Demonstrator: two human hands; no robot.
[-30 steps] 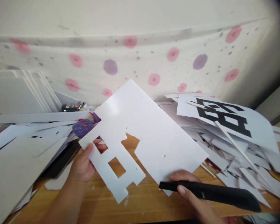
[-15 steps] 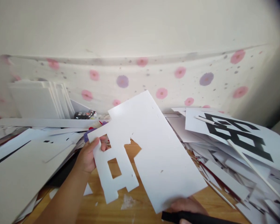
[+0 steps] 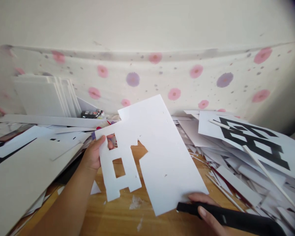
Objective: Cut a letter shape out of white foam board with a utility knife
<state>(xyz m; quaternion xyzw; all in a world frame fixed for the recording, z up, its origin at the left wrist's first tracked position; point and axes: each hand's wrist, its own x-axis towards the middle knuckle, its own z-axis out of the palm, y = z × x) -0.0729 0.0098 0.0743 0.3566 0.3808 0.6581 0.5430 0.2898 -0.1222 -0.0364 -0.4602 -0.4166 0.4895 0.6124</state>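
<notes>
A flat white board with rectangular cut-outs and an irregular opening is raised at a tilt over the wooden table. My left hand pinches its left edge, with the thumb on the face and fingertips showing through the upper cut-out. Close to the board's lower right corner, my right hand is wrapped round a long black tool. I cannot make out the tool's exact kind. Its blunt end lies against or just beside the board's bottom edge; contact is unclear.
On the right, a white sheet with black block shapes tops a heap of white offcuts. Large white panels lie at left, with upright boards behind. A dark can-like object lies near the flowered sheet.
The lower right corner of the board has shifted up and left. My right hand has come further into view, showing more of the black tool. The camera view has tilted slightly.
</notes>
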